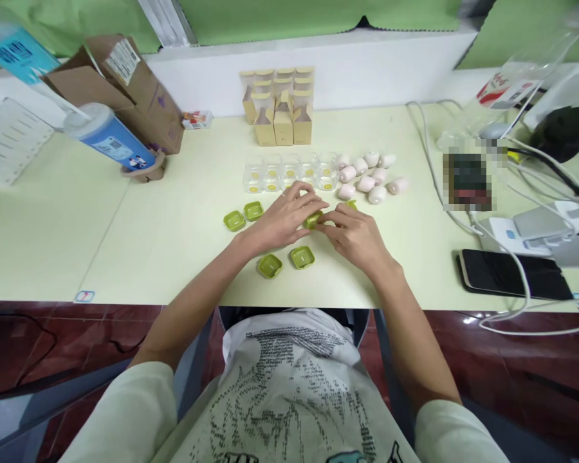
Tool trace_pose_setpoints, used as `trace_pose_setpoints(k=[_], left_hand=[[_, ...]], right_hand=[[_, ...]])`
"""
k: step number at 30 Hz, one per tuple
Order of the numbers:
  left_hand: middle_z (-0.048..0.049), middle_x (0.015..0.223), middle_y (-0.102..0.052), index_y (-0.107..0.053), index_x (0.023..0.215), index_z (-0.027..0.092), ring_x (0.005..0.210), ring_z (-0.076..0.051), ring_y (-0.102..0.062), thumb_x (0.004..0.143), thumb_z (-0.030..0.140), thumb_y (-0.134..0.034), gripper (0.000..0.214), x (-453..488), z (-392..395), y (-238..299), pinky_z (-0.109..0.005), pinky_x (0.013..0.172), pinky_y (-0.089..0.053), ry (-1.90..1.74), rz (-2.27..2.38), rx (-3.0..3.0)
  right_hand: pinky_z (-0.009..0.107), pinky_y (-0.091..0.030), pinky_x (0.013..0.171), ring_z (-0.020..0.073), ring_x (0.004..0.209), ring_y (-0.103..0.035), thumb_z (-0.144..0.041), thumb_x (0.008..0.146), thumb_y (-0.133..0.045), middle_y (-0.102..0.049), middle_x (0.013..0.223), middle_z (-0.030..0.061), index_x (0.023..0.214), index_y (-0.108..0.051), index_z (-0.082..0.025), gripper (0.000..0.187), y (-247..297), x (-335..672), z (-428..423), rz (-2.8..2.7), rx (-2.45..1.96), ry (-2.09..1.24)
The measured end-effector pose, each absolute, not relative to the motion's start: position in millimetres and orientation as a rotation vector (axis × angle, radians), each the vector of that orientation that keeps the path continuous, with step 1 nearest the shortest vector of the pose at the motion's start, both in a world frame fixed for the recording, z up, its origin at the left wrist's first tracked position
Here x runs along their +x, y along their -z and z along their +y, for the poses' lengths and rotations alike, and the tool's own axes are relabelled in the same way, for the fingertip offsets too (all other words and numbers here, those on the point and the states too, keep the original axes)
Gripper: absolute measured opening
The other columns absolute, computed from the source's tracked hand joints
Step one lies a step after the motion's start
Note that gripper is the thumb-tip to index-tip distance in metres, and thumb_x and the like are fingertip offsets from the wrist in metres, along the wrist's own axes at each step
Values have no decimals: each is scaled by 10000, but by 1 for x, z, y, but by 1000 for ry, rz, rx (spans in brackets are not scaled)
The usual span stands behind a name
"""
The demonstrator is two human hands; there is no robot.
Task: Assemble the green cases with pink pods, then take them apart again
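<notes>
Over the middle of the table, my left hand (289,217) and my right hand (354,235) meet at a small green square dish (311,222). My left thumb and fingers close around its left side, while my right fingertips pinch its right edge. Fingers cover part of it. Beyond my right fingers, another green piece (351,204) shows in part. Two similar green dishes, one (234,221) beside the other (253,211), lie left of my left hand. Nearer the table edge sit two more, a left one (270,265) and a right one (302,257).
Behind my hands stand clear plastic cups with yellow marks (290,172), beside several pale pink barrel-shaped pieces (366,184). Open small cardboard boxes (283,119) stand by the wall. A blue canister (113,138) is at left; a phone (511,273) and white cables (429,154) lie at right.
</notes>
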State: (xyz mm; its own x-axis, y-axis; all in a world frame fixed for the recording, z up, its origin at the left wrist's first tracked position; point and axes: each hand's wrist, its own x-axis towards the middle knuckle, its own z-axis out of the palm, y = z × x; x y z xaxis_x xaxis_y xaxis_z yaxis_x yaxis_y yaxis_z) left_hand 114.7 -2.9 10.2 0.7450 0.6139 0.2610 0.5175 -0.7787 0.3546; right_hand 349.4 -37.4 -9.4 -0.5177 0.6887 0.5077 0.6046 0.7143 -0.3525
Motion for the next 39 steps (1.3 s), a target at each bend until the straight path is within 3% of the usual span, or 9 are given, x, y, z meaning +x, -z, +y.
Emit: trace_pose_setpoints(k=[4, 8, 10, 14, 17, 21, 25, 32, 39], left_hand=[[-150, 1454, -696, -562, 1614, 254, 1505, -375, -525, 965, 115, -729, 685, 111, -5, -12, -609, 1217, -539, -561, 869, 2637], [-152, 1470, -702, -552, 1615, 238, 1448, -394, -562, 899, 185, -847, 777, 111, 4, -15, -596, 1188, -539, -442, 961, 2637], [-151, 1372, -745, -627, 1518, 204, 1394, -404, -600, 861, 196, -877, 702, 112, 8, -14, -586, 1159, -546, -351, 1043, 2621], [-124, 1312, -744, -717, 1350, 202, 1243, -314, -709, 969, 191, -732, 381, 112, 0, -14, -509, 1119, -580, -494, 1030, 2576], [-126, 1351, -721, -702, 1419, 210, 1246, -278, -724, 993, 178, -700, 427, 107, -15, -17, -461, 1086, -615, -765, 930, 2600], [-136, 1322, -758, -696, 1474, 204, 1244, -276, -741, 1029, 190, -714, 445, 94, -34, -19, -479, 1068, -648, -1011, 855, 2684], [-135, 1388, -789, -669, 1548, 247, 1247, -262, -763, 1086, 375, -771, 490, 85, -49, -12, -480, 1079, -654, -1216, 796, 2659], [-90, 1354, -837, -638, 1580, 342, 1179, -268, -802, 1094, 529, -730, 528, 87, -77, 4, -505, 1011, -658, -1390, 872, 2509], [-104, 1325, -816, -649, 1543, 302, 1204, -287, -747, 1041, 536, -808, 576, 90, -83, -3, -510, 1072, -615, -1334, 891, 2482]], right_hand=[[445, -619, 800, 274, 971, -760, -259, 1082, -656, -852, 1117, 84, 1008, -876, -288, 235, -13, 376, -48, -2009, -1069, -176], [414, -538, 632, 243, 736, -704, -352, 1061, -741, -829, 903, 57, 995, -875, -301, 158, -36, 401, -62, -1857, -1219, -173], [409, -547, 645, 237, 726, -709, -343, 1058, -753, -833, 886, 56, 996, -873, -281, 148, -36, 397, -64, -1902, -1195, -208], [415, -610, 827, 260, 963, -785, -260, 1107, -667, -874, 1080, 89, 1050, -863, -254, 205, -16, 363, -61, -2065, -1084, -222], [380, -554, 748, 242, 975, -764, -149, 1122, -583, -876, 1211, 93, 1123, -855, -261, 294, 1, 336, -60, -2121, -1112, -56], [358, -499, 660, 217, 885, -738, -119, 1126, -566, -880, 1168, 82, 1196, -843, -286, 330, 16, 316, -66, -2051, -1068, 130], [358, -533, 669, 188, 817, -704, -131, 1135, -542, -824, 1077, 74, 1134, -830, -295, 331, 16, 303, -74, -1852, -946, -29], [375, -466, 633, 228, 897, -570, -152, 1071, -622, -485, 978, 59, 967, -756, -292, 220, 7, 288, -82, -1656, -836, -220], [418, -555, 698, 255, 960, -585, -119, 1027, -552, -529, 1059, 97, 1030, -709, -279, 224, 13, 289, -80, -1892, -938, -175]])
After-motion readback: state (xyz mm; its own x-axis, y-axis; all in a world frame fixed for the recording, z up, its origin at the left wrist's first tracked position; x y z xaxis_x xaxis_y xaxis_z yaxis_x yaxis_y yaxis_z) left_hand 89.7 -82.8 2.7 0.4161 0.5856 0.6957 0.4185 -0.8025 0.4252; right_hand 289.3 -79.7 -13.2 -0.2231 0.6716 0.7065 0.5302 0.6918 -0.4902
